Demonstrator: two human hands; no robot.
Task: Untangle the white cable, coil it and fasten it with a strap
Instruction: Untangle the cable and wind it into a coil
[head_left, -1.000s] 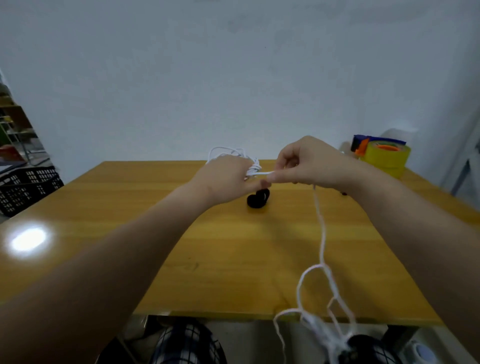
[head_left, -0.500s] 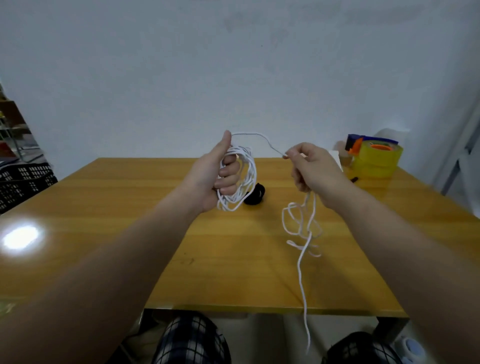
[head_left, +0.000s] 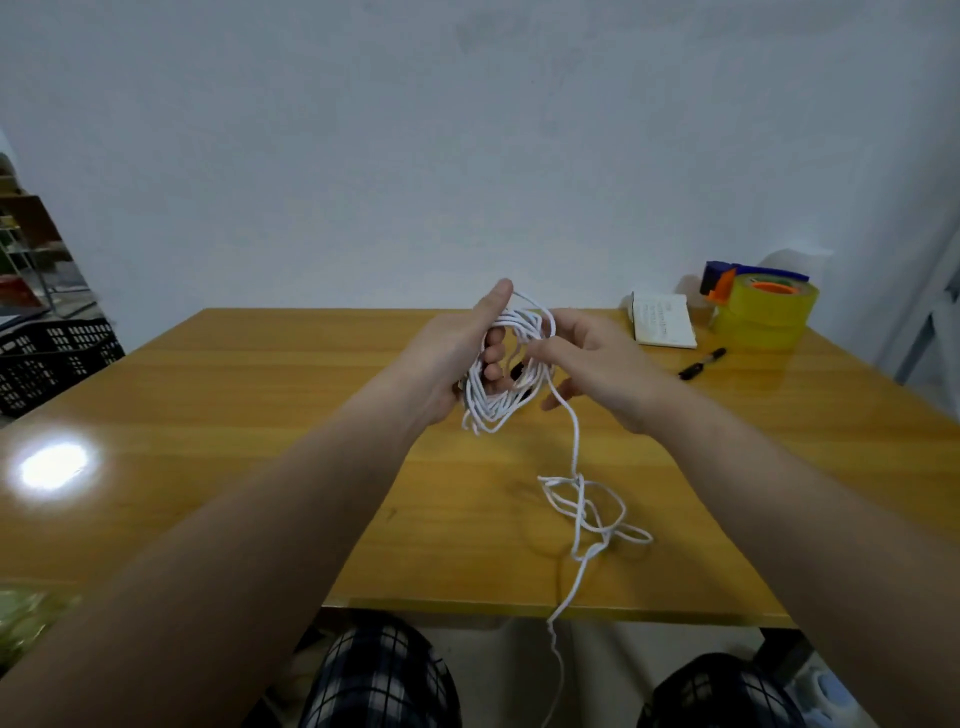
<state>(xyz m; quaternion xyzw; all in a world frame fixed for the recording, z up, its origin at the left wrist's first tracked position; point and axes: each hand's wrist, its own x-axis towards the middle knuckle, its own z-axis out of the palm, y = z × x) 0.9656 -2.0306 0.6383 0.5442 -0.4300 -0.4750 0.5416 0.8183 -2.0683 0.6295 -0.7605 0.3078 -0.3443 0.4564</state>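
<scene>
White cable — half-coiled, tail tangled

Left of the left hand fingers, bare table lies wide open. Beyond the right hand fingertips sit a marker, notepad and tape dispenser (crowded corner). Below both palms, white cable loops clutter the wood.

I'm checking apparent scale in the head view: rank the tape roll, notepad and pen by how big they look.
1. Tape roll, largest.
2. Notepad, somewhat smaller.
3. Pen, smallest.
All three lie at a similar distance, so nearness hardly skews it.
</scene>
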